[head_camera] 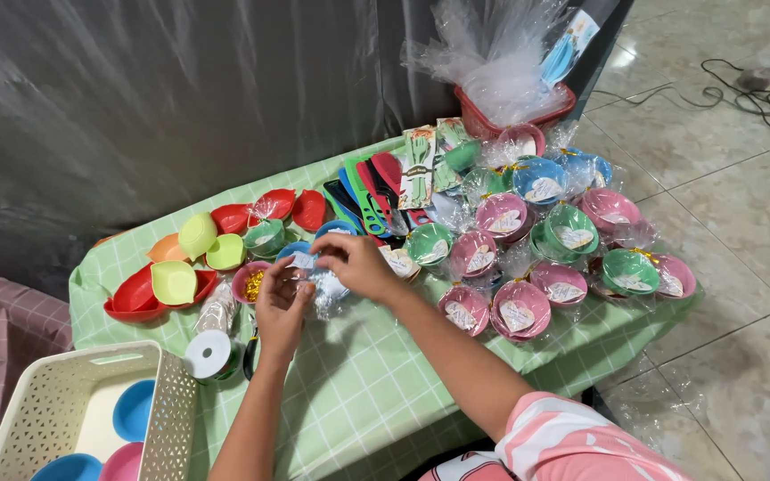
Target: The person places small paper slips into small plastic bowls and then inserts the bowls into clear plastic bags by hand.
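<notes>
My left hand (280, 310) and my right hand (356, 264) meet over a small blue bowl wrapped in clear cellophane (314, 272), pinching the wrap's gathered top. A white tag sits against the wrap between my fingers. A pink bowl with gold bits (250, 283) lies just left of my left hand. A roll of white ribbon (210, 354) stands near my left wrist.
Several wrapped pink, green and blue bowls (545, 240) crowd the right of the green checked table (376, 374). Loose leaf-shaped dishes (171, 278) and plastic utensils (369, 191) lie at the back left. A white basket (64, 392) holds bowls at front left. A red basket with cellophane (510, 89) stands behind.
</notes>
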